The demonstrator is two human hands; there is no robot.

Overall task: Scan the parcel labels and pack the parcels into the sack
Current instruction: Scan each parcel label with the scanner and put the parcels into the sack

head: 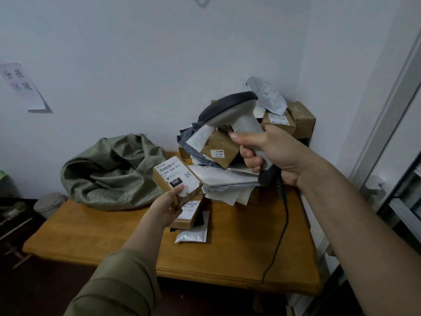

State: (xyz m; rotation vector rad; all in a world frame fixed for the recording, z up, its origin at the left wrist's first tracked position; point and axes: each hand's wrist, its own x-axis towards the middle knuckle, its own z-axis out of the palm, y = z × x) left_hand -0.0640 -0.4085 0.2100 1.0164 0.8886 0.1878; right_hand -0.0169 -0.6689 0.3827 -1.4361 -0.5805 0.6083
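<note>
A box [176, 176] is pinched by the left hand [167, 207] at its near edge, label up, above the table [227, 258]. A scanner [230, 112] is gripped by the right hand [271, 153], head angled toward the box. The sack [111, 172] lies crumpled at left, a parcel pile [230, 179] behind.

Scanner [237, 124] and parcel [176, 176] in hands

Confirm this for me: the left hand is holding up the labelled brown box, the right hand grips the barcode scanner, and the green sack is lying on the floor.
One detail is wrong: the head view shows the green sack lying on the wooden table, not the floor. The left hand does hold up the labelled brown box, and the right hand grips the barcode scanner.
</note>
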